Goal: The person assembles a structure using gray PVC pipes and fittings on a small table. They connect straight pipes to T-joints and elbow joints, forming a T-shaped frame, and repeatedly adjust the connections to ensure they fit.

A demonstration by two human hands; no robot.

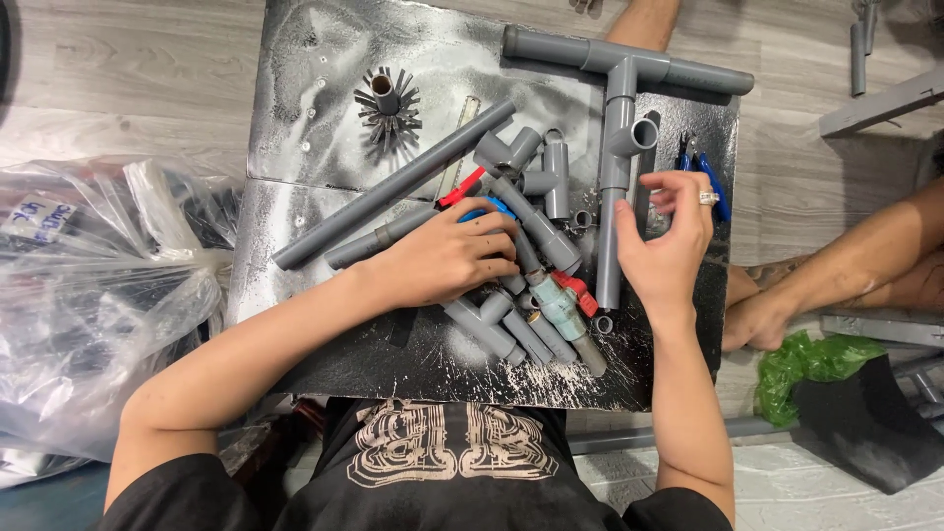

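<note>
Left hand (454,254) closed on grey pipe fittings (531,231) mid-bench (295,118) — right hand (669,241) just beside, half open, holding nothing visible.

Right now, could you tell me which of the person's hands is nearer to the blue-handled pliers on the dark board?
The right. The right hand sits just left of the blue-handled pliers, almost touching them. The left hand rests on the grey pipe fittings, further left.

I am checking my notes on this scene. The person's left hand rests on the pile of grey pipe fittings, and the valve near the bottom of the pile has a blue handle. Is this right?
Not quite. The left hand does rest on the pile of grey pipe fittings, but the valve near the bottom of the pile has a red handle, not a blue one. The head view shows this.
</note>
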